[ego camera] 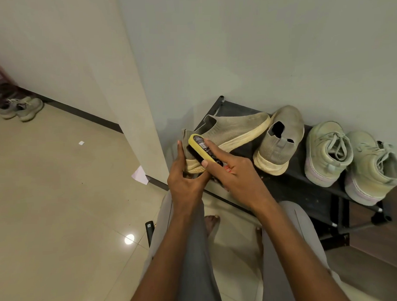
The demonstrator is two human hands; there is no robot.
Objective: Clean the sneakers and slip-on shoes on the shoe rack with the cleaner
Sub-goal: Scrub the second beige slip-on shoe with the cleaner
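A grey knit slip-on shoe (232,129) with a yellowed sole lies on its side at the left end of the black shoe rack (307,191). My left hand (185,173) grips its heel. My right hand (236,171) holds the yellow-and-black cleaner (201,148) against the heel, index finger stretched along its top. The matching slip-on (280,140) stands beside it. A pair of pale green lace-up sneakers (351,158) stands further right on the rack.
The rack stands against a grey wall beside a pillar. Another pair of sneakers (22,109) sits on the tiled floor at far left. Paper scraps (140,175) lie by the pillar's base. A dark object (149,231) stands near my left leg.
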